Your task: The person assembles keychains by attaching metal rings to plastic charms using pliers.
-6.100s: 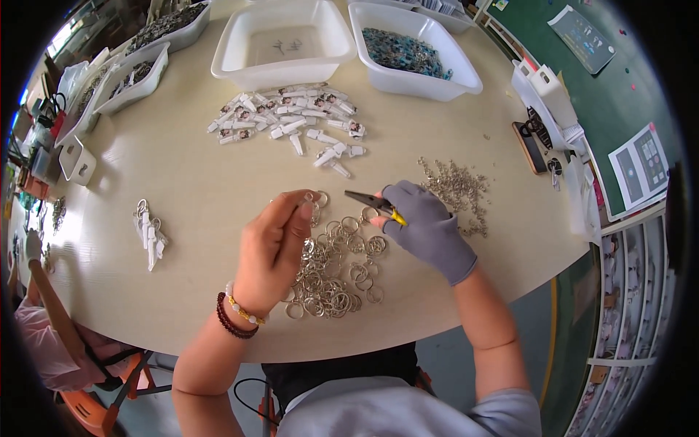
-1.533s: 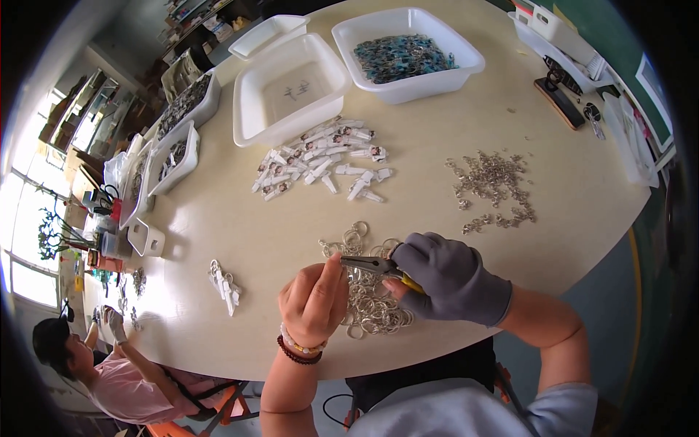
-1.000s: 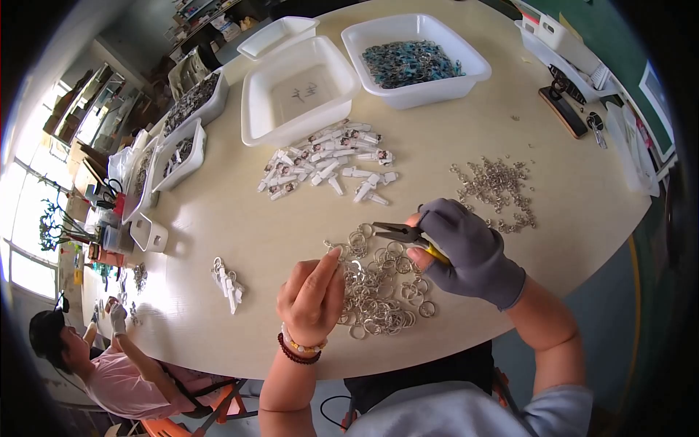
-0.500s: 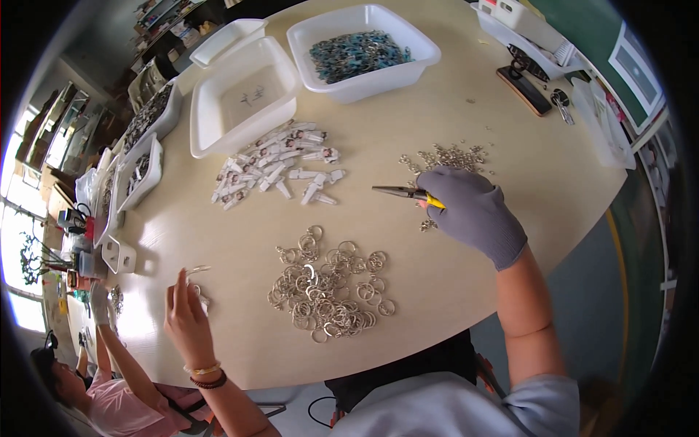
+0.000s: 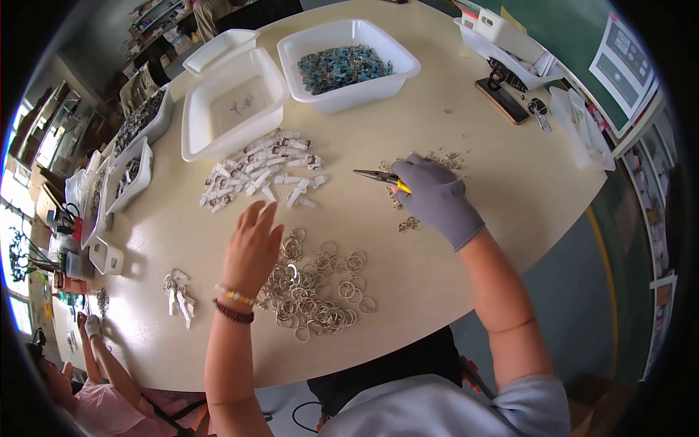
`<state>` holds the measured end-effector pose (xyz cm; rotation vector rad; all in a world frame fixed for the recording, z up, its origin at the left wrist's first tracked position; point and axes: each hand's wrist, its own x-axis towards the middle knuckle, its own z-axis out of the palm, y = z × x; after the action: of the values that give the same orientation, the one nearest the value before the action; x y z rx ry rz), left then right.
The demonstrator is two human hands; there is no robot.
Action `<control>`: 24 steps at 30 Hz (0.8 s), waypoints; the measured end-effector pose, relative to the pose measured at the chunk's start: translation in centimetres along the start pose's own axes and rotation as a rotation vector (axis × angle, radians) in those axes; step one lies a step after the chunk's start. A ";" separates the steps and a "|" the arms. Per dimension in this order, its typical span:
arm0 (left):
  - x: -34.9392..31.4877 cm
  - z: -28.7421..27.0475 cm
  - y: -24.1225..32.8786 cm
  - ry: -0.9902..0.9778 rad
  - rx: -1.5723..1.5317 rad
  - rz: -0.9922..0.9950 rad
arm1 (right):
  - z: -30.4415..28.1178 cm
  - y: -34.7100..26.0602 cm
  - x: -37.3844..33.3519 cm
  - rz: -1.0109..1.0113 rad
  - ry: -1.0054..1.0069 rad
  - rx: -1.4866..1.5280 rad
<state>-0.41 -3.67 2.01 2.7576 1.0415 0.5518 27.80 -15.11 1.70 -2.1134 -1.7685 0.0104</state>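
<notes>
My bare left hand (image 5: 253, 247) hangs over the table with its fingers apart and nothing in them. It is just left of a heap of metal key rings (image 5: 320, 295) and below a pile of white figure-shaped pieces (image 5: 262, 169). In a grey glove, my right hand (image 5: 437, 193) grips needle-nose pliers (image 5: 378, 177) with yellow handles, their tips pointing left. Small metal findings (image 5: 444, 156) lie scattered around and partly under that glove. To the left rests a small group of white pieces with rings (image 5: 177, 295).
An open white tub (image 5: 193, 124) stands behind the white pieces; beside it a tub (image 5: 404, 69) holds bluish parts. A phone (image 5: 502, 100) and keys (image 5: 539, 113) lie at far right. Trays of dark parts (image 5: 149, 167) line the left. Another person (image 5: 102, 400) works at lower left.
My left hand has moved right, from the small group of white pieces toward the key rings, leaving that group on the table. My right hand still holds the pliers. The whole view has shifted slightly.
</notes>
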 end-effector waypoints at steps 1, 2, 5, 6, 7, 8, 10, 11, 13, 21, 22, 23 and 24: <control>1.1 0.8 0.3 -0.001 -0.037 0.017 | 0.2 -0.3 0.4 0.014 0.020 -0.018; 1.9 1.7 0.4 0.043 -0.012 0.069 | 0.4 -0.5 0.8 0.027 0.040 -0.035; 3.8 3.6 1.2 -0.009 0.029 0.034 | 0.9 0.1 2.3 -0.011 0.150 -0.003; 3.9 4.0 1.8 0.010 0.124 0.040 | 1.1 0.3 2.6 -0.011 0.152 -0.007; 4.1 4.5 2.0 0.015 0.122 0.044 | 1.2 0.6 2.9 -0.021 0.105 -0.019; 4.1 5.3 1.9 0.029 0.218 0.078 | 1.3 0.8 3.2 -0.031 0.059 -0.031; 4.2 6.3 1.8 0.123 0.376 0.177 | 1.6 1.2 3.5 -0.053 0.066 -0.067; 4.1 6.3 1.7 0.128 0.378 0.177 | 1.6 1.2 3.6 -0.074 0.069 -0.099; 4.0 5.9 1.8 0.049 0.469 0.195 | 1.3 1.3 4.3 -0.044 0.021 -0.095; 4.0 4.4 3.8 0.055 0.532 0.134 | 1.3 -1.3 6.5 -0.083 -0.173 -0.174; 3.9 4.1 3.9 0.048 0.453 0.127 | 1.5 -1.8 6.6 -0.073 -0.200 -0.137; 3.8 3.7 3.8 0.041 0.375 0.120 | 1.6 -2.2 6.7 -0.064 -0.227 -0.101; 3.5 3.8 3.3 0.049 0.272 0.099 | 1.7 -2.6 6.7 -0.081 -0.221 -0.103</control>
<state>5.50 -3.78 0.34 3.0606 1.0676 0.5282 26.30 -7.96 2.45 -2.1823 -2.0199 0.1387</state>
